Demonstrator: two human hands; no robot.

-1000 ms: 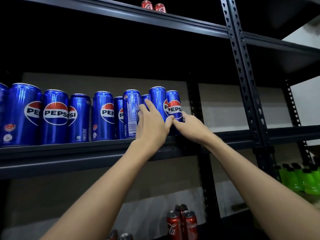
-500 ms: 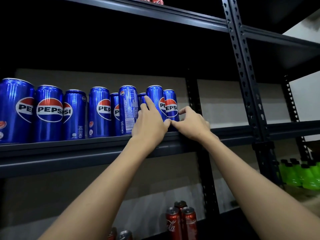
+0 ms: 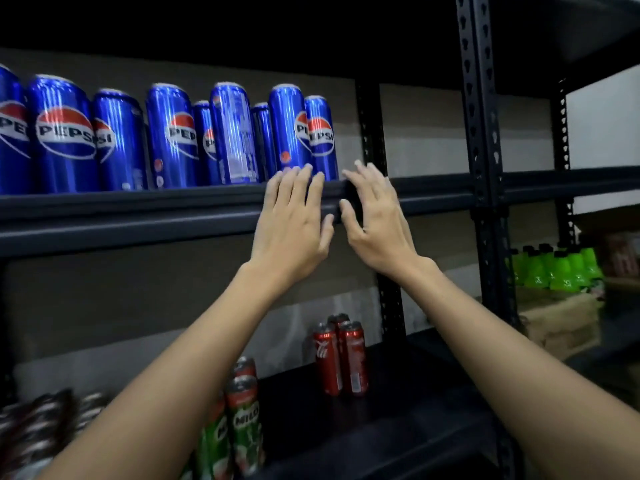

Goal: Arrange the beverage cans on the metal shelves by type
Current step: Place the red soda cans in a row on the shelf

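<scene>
Dark metal shelf (image 3: 138, 216) holds upright blue Pepsi cans (image 3: 173, 136); left hand (image 3: 294, 223) and right hand (image 3: 377, 223) hover before its edge, fingers spread, grasping nothing.

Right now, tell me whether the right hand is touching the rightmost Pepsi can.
Apart. The head view shows the right hand open, with bare wall between its fingertips and the rightmost Pepsi can.

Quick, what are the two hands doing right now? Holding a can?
Left hand: open, fingers straight, holding nothing, in front of the shelf edge.
Right hand: open, fingers spread, holding nothing.
</scene>
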